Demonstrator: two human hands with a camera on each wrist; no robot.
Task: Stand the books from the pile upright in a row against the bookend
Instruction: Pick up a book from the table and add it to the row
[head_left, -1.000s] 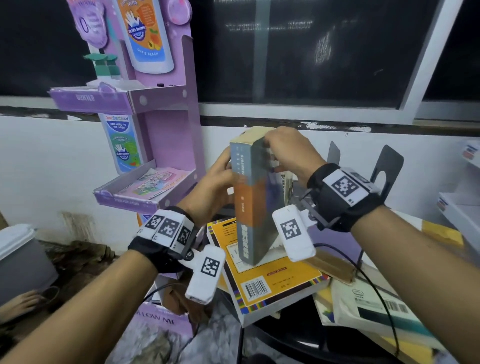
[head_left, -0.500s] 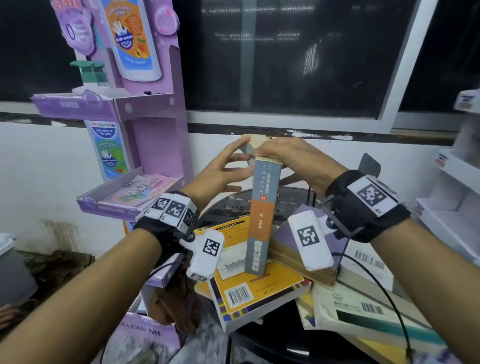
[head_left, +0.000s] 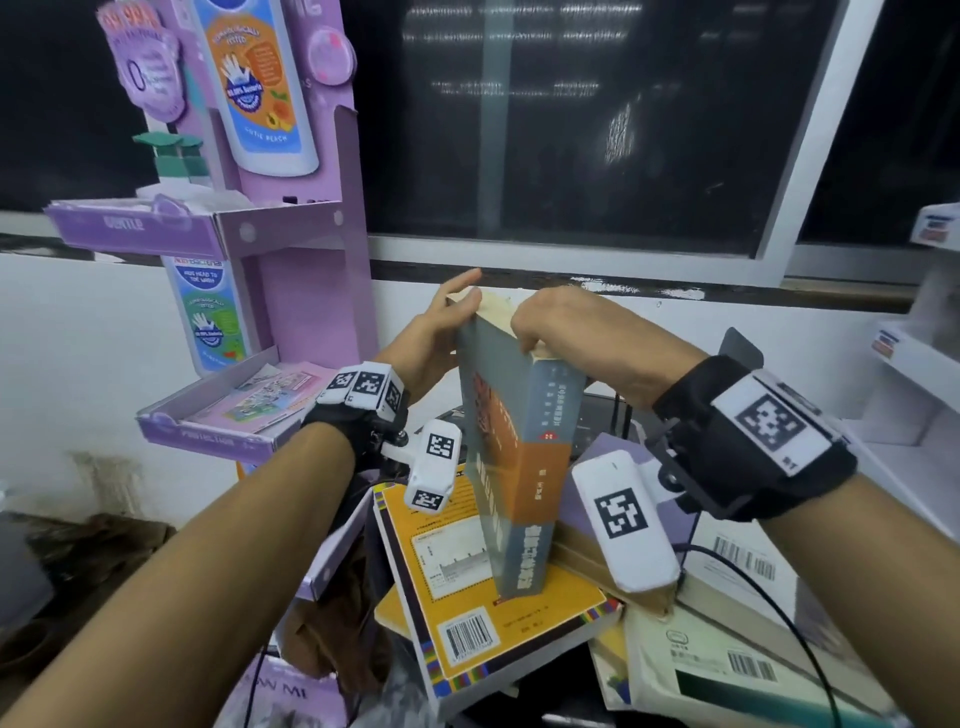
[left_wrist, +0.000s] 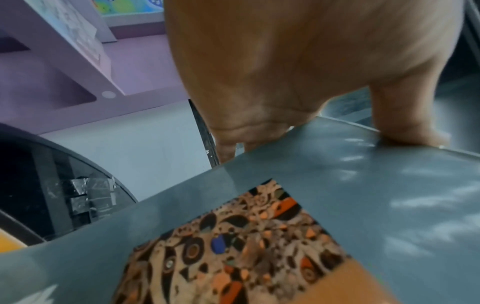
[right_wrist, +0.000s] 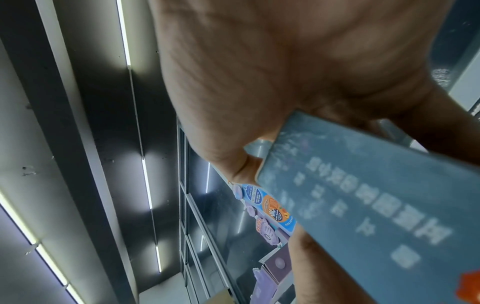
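A thick grey and orange book (head_left: 524, 467) stands tilted on its lower end, on a yellow book (head_left: 498, 608) at the top of the pile. My right hand (head_left: 550, 322) grips the upper end, fingers curled over the page edges. My left hand (head_left: 447, 332) lies against the left cover with straight fingers, its thumb at the top corner. In the left wrist view the patterned cover (left_wrist: 259, 236) fills the frame under that palm (left_wrist: 285, 72). The right wrist view shows the grey spine (right_wrist: 376, 195) under the right hand (right_wrist: 272, 82). A black metal bookend (head_left: 740, 348) peeks out behind my right wrist.
More books lie flat to the right: a purple one (head_left: 597, 462), a white one with barcodes (head_left: 737, 556), a pale green one (head_left: 727, 670). A purple cardboard display stand (head_left: 301, 291) rises at left, close to my left hand. White shelves (head_left: 919, 374) stand at right, with a dark window behind.
The book has swung so its patterned cover now faces left and its top leans left. My left hand has moved from fingertip touch to lying against the cover.
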